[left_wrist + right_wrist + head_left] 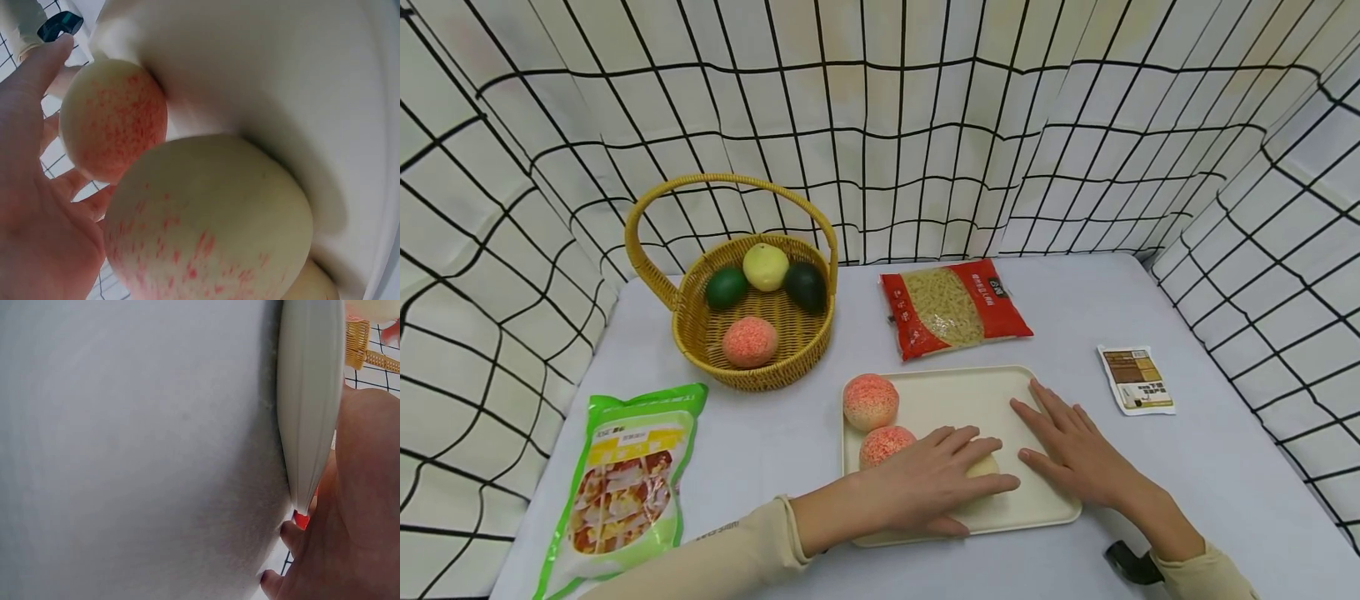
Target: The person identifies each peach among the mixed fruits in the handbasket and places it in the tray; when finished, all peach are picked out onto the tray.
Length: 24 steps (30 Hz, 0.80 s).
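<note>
A cream tray (pixel 958 400) lies on the white table with several round, red-speckled peaches. One peach (pixel 871 402) is at its upper left corner, and a second peach (pixel 887 444) is just below, partly behind my left hand (pixel 925 479). That hand reaches over the tray with spread, fairly straight fingers. A pale peach (pixel 983 465) shows between them. In the left wrist view this peach (pixel 115 119) sits between thumb and fingers, with a larger peach (pixel 209 219) near the palm. My right hand (pixel 1075 454) rests at the tray's right edge, fingers spread and holding nothing.
A yellow wicker basket (pixel 760 379) holds a peach, a pale yellow fruit and two dark green ones. A red packet of pasta (pixel 955 308) lies behind the tray. There is a green food bag (pixel 625 492) at left and a small pouch (pixel 1137 381) at right.
</note>
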### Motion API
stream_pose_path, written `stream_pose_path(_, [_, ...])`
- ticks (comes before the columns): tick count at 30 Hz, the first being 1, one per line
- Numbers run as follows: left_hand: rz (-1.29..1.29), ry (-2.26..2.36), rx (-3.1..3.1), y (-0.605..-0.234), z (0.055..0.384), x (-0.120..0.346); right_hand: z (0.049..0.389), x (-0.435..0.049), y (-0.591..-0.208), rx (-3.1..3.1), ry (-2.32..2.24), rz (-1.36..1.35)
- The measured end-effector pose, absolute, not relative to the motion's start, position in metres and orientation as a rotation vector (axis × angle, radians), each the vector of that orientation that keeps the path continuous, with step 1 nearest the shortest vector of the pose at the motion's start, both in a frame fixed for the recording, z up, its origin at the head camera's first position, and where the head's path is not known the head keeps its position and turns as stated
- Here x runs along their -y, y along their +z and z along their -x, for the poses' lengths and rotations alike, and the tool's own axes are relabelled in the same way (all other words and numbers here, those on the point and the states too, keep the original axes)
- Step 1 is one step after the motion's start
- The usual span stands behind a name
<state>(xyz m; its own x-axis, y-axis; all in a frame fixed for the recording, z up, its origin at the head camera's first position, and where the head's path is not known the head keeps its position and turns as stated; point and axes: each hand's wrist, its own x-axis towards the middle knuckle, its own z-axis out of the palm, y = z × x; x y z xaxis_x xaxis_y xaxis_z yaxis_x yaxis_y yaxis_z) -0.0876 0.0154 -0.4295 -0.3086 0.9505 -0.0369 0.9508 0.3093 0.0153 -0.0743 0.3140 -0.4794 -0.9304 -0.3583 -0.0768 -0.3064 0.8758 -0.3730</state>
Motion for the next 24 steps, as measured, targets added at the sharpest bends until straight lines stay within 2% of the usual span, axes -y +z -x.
stream_pose_path(13, [-1.702, 0.176, -2.561, -0.408, 0.107, 0.001, 0.074, -0.314, -0.479, -2.908, -0.541, 0.533])
stream_pose_path(19, [-1.567, 0.417, -2.634, -0.388, 0.135, 0.031, 0.074, -0.314, -0.479, -2.904, -0.564, 0.539])
stream_pose_path(24, [-1.382, 0.533, -2.798, -0.368, 0.171, 0.077, 0.074, -0.314, -0.478, -2.909, -0.564, 0.55])
